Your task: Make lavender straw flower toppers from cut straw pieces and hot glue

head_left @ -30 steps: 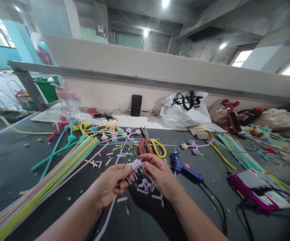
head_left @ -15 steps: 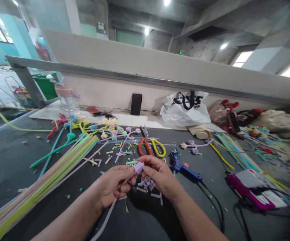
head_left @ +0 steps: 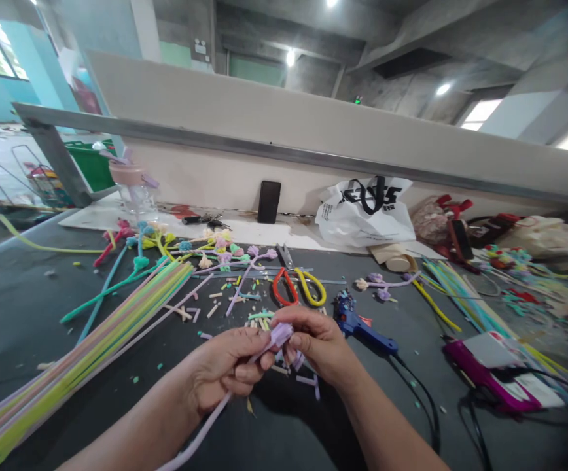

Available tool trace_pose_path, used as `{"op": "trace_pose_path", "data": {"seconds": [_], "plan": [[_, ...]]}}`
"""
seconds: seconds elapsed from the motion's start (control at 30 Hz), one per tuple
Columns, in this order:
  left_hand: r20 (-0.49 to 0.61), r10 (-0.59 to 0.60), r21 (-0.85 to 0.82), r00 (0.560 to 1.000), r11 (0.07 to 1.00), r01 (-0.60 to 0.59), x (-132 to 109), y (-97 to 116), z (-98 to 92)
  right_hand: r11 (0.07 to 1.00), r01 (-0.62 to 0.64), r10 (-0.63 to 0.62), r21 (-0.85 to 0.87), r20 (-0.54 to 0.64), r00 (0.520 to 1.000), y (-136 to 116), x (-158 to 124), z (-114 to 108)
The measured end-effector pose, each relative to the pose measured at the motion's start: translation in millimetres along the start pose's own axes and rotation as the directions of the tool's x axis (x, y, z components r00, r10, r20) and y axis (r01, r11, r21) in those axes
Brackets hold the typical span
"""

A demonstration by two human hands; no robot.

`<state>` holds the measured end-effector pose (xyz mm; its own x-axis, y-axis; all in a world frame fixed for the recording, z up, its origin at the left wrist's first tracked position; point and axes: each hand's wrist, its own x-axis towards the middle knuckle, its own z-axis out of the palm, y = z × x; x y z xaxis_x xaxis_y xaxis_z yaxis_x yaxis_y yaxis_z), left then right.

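Observation:
Between my two hands is a lilac pipe cleaner flower [head_left: 280,335], a small bundle of short pieces at the end of a long lilac stem [head_left: 204,428]. My left hand [head_left: 232,363] pinches the stem just below the bundle, and the stem trails down towards me. My right hand [head_left: 318,343] has its thumb and fingers closed on the bundle's outer end. Under the hands lie loose lilac cut pieces [head_left: 308,381], partly hidden by my fingers. Scissors [head_left: 298,278] with one red and one yellow handle lie just beyond my right hand.
A blue glue gun [head_left: 367,330] with a black cord lies right of my hands. Long coloured pipe cleaners [head_left: 102,333] are bundled at the left, finished flower stems [head_left: 220,252] behind. A phone [head_left: 269,202], a white bag [head_left: 365,212] and a purple device [head_left: 490,376] are farther off.
Both hands have shifted slightly to the right with the lilac flower. The bundle is now tilted more towards the right, and my right fingers have moved round its end.

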<state>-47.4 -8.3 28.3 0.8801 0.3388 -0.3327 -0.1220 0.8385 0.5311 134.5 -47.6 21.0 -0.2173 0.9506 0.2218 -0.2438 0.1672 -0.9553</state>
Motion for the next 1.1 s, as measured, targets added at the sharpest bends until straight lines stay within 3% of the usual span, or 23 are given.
{"op": "trace_pose_path", "data": {"seconds": [0.1, 0.27, 0.47, 0.73, 0.9, 1.1], "plan": [[-0.008, 0.018, 0.080, 1.000, 0.997, -0.018, 1, -3, 3.8, 0.998, -0.052, 0.052, 0.029, -0.021, 0.998, 0, 1, 0], [-0.123, 0.208, 0.286, 0.970, 0.944, -0.166, 0, -8, 9.3, 0.966, -0.205, 0.219, 0.154, -0.074, 0.973, -1, 5, -1], [-0.184, 0.286, 0.484, 0.940, 0.859, -0.167, 6, -13, 8.9, 0.943, -0.293, 0.309, 0.161, -0.086, 0.947, -2, 6, -2], [-0.285, 0.421, 0.681, 0.861, 0.721, -0.128, 12, -16, 10.9, 0.941, -0.321, 0.334, 0.110, -0.130, 0.934, 1, 7, 0], [-0.292, 0.456, 0.701, 0.841, 0.700, -0.137, 13, -16, 10.4, 0.943, -0.323, 0.330, 0.077, -0.120, 0.936, 1, 6, 2], [-0.294, 0.475, 0.725, 0.829, 0.676, -0.130, 15, -17, 8.8, 0.949, -0.276, 0.291, 0.155, -0.081, 0.953, -1, 6, 4]]}}
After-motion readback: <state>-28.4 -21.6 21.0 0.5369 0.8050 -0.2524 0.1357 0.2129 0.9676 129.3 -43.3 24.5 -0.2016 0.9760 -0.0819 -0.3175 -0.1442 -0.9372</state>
